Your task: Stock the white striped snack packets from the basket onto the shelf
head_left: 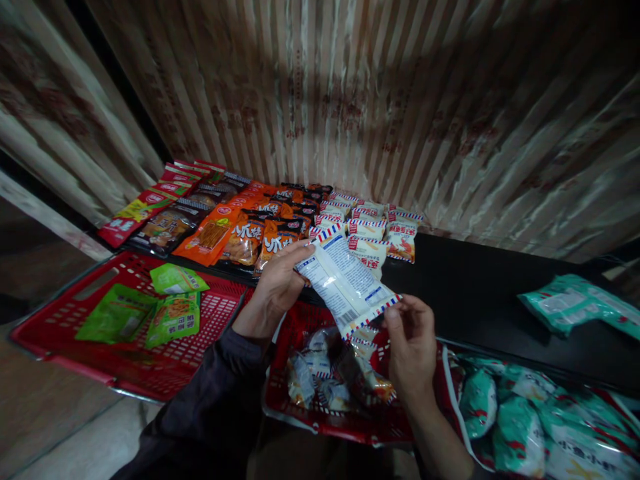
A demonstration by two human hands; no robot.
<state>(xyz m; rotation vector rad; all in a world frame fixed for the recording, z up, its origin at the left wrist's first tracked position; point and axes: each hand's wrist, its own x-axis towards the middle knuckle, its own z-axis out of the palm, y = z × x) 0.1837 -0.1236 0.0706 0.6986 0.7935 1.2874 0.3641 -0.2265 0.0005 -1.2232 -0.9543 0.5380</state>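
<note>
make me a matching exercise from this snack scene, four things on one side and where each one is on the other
Things:
1. white packet
2. green packets
3. teal packet
4. orange packets

Places:
A. alone on the dark shelf, far right
B. in the left red basket
C. held between left hand and right hand
D. laid in rows on the shelf

Pairs: 1-C, 2-B, 3-A, 4-D
</note>
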